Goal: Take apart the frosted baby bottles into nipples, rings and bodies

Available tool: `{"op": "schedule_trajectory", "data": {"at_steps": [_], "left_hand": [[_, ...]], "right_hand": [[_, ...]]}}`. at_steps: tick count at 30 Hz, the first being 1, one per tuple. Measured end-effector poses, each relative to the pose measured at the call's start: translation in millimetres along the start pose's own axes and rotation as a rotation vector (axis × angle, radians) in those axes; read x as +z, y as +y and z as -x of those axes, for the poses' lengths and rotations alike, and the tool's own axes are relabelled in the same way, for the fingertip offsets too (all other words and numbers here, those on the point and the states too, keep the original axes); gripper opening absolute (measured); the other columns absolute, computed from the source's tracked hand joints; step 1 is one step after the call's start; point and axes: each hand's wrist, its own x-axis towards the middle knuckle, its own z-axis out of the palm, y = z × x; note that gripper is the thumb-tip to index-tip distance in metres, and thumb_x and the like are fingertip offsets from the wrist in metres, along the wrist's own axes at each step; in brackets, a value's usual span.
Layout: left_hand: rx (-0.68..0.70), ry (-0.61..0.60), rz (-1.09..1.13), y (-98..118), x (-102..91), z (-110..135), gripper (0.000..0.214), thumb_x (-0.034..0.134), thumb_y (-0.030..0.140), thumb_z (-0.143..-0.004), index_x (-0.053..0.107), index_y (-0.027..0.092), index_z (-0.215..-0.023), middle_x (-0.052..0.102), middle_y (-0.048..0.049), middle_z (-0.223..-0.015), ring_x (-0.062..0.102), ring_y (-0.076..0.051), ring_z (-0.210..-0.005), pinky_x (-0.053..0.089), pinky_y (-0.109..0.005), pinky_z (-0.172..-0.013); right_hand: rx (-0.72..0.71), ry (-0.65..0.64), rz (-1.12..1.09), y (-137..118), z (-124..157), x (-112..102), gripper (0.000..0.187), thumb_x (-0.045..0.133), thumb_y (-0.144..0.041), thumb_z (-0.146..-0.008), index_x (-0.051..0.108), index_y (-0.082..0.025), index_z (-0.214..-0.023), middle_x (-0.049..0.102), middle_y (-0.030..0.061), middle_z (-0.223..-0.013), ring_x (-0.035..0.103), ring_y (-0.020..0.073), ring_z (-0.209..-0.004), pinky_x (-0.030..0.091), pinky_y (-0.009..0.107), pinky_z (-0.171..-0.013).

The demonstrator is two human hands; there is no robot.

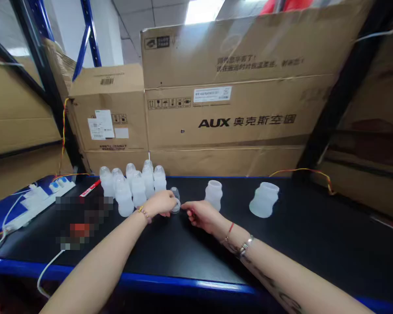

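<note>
My left hand [162, 203] is closed on a small clear bottle cap [175, 192] with a pale ring at its base, low over the black tabletop. Its fingertips are partly hidden behind the hand. My right hand [201, 214] is just to the right, index finger stretched toward the ring and the other fingers loosely curled; nothing shows in it. Behind its knuckles stands a frosted white bottle body [216, 192] without a cap. Another uncapped bottle body [264, 199] is farther right. Left of my hands, several frosted bottles with clear domed caps [123, 196] stand upright in a cluster.
Cardboard boxes [225, 135] form a wall along the back of the black table [183, 257]. At the left lie a white power strip [42, 203], a red marker [90, 188] and a blurred-out object [80, 230]. A yellow-red wire [301, 169] runs at the back right.
</note>
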Motion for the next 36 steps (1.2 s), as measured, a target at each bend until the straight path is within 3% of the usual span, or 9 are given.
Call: {"op": "schedule_trajectory", "data": {"at_steps": [4,11,20,28,36], "left_hand": [[-0.05,-0.026,-0.02,1,0.1,4,0.018,0.05,0.031,-0.08,0.059,0.015,-0.08,0.062,-0.0065,-0.056,0.066,-0.022,-0.055,0.051,-0.026,-0.049],[-0.181,-0.08,0.154,10,-3.6,10,0.009,0.056,0.024,-0.081,0.058,0.015,-0.082,0.068,-0.0064,-0.076,0.067,-0.014,-0.061,0.053,-0.019,-0.055],[-0.123,0.033,0.101,15,-9.4,17,0.017,0.054,0.021,-0.078,0.059,0.015,-0.062,0.056,-0.0032,-0.047,0.061,-0.019,-0.055,0.047,-0.024,-0.055],[-0.13,0.053,0.064,13,-8.0,13,0.017,0.056,0.021,-0.074,0.057,0.016,-0.059,0.057,-0.0051,-0.049,0.062,-0.021,-0.058,0.046,-0.025,-0.056],[-0.074,0.052,0.052,13,-11.0,15,0.017,0.052,0.021,-0.077,0.059,0.017,-0.062,0.06,-0.0033,-0.055,0.06,-0.018,-0.056,0.043,-0.024,-0.055]], "right_hand": [[-0.01,0.007,0.015,-2,0,1,0.035,0.057,-0.013,-0.084,0.046,-0.016,-0.05,0.043,-0.0043,-0.04,0.039,0.0053,-0.035,0.029,0.017,-0.034],[-0.058,0.015,0.075,-5,10,5,0.035,0.057,-0.01,-0.082,0.047,-0.016,-0.049,0.043,-0.0043,-0.04,0.036,0.0048,-0.032,0.025,0.018,-0.032],[-0.062,0.068,0.13,-6,12,6,0.034,0.065,-0.021,-0.082,0.046,-0.018,-0.054,0.044,-0.0049,-0.041,0.037,0.0055,-0.034,0.024,0.018,-0.033],[-0.092,0.056,0.139,-5,15,6,0.023,0.064,-0.019,-0.082,0.054,-0.016,-0.061,0.043,-0.0056,-0.041,0.036,0.0055,-0.034,0.022,0.018,-0.033],[-0.121,0.058,0.186,-4,10,5,0.035,0.061,-0.018,-0.082,0.045,-0.018,-0.051,0.042,-0.0049,-0.039,0.037,0.0052,-0.032,0.024,0.017,-0.032]]}}
